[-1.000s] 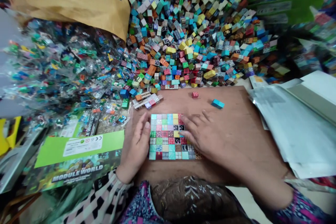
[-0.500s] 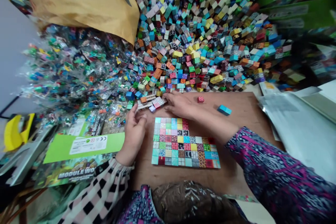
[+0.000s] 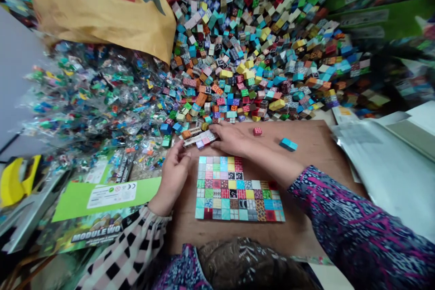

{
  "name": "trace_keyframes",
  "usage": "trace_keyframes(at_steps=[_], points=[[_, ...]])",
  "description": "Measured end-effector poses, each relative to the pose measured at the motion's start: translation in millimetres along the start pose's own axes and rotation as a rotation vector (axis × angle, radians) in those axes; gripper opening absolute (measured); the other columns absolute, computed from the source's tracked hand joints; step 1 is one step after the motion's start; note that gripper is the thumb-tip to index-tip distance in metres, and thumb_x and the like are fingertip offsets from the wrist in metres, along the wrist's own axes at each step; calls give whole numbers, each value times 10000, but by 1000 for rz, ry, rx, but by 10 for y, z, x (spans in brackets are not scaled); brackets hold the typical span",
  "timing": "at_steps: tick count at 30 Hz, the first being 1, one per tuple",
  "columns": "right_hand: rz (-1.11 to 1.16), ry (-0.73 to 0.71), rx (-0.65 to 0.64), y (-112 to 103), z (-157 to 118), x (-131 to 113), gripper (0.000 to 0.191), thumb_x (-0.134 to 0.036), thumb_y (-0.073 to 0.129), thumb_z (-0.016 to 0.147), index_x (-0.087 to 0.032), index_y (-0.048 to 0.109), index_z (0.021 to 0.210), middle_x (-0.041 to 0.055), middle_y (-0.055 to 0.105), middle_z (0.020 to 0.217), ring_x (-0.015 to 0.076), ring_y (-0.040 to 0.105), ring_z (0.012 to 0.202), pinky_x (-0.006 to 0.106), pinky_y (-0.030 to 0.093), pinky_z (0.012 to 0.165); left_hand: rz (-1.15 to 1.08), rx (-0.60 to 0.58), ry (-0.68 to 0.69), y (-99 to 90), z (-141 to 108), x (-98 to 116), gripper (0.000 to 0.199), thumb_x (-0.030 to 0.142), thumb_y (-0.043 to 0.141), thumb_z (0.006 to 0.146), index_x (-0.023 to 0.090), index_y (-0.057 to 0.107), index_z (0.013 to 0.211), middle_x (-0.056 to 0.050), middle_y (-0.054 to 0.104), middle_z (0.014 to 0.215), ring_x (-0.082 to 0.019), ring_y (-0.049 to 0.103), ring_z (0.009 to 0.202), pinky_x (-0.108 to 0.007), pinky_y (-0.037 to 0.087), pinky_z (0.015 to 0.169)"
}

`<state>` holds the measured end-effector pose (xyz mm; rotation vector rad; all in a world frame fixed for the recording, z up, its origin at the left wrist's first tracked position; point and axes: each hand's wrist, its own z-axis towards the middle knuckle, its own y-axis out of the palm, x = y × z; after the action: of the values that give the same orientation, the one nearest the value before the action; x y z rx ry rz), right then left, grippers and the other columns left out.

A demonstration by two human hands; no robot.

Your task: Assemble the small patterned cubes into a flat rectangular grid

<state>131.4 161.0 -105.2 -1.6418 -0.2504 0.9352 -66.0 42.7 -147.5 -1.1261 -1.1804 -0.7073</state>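
A rectangular layer of small printed cube blocks [image 3: 238, 199] lies on the brown board in front of me, with a gap at its upper right. Just beyond it, a short row of pale white and pink blocks [image 3: 204, 137] rests at a slant. The fingers and thumb of my right hand [image 3: 233, 139] close around the right end of this row. My left hand [image 3: 175, 174] is at the row's left end, fingertips close to it, thumb apart, nothing visible in its grasp. A red block [image 3: 257, 131] and a blue block [image 3: 288, 144] lie on the board to the right.
A big heap of loose coloured blocks [image 3: 238, 63] rises behind the board [image 3: 306, 145]. Clear bags of small parts [image 3: 91, 95] fill the left, below a yellow sack [image 3: 102, 13]. Green-topped packaging [image 3: 142, 192] lies at left, plastic sleeves [image 3: 384, 158] at right.
The pale blocks between my hands now lie in a straighter, closer line. My hands have hardly moved, and the whole view has shifted slightly.
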Motion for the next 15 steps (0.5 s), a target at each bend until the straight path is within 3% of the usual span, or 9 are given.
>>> trace_keyframes(at_steps=[4,9,13,15], points=[[3,5,7,-61,-67,62,296,-280,677,889,-197,623,1168,110,618,1110,246,586,957,357,482,812,-35,-40,-60,17,25,103,530,290,620,863,187,598,1382,-135,626,1427,-282,590,1311,-530,396,1189],[-29,102,-74,-168,-124,132,321,-326,752,834,-174,638,1092,122,613,1089,252,588,912,356,485,754,-56,-101,-46,40,78,184,459,266,611,855,196,603,1309,-110,732,1244,-264,661,1219,-519,456,1138],[-8,56,-97,-242,-185,170,572,-290,765,839,-206,569,1369,133,614,1221,300,592,1076,374,504,848,-24,-175,-26,51,128,181,396,247,607,845,207,632,1238,-105,739,1235,-268,672,1202,-514,469,1123],[-36,26,-115,-279,-208,162,578,-288,734,877,-266,556,1426,126,607,1231,307,591,1095,377,502,862,29,-221,-5,52,153,179,392,269,597,864,202,645,1248,-112,739,1234,-276,675,1190,-519,472,1116]])
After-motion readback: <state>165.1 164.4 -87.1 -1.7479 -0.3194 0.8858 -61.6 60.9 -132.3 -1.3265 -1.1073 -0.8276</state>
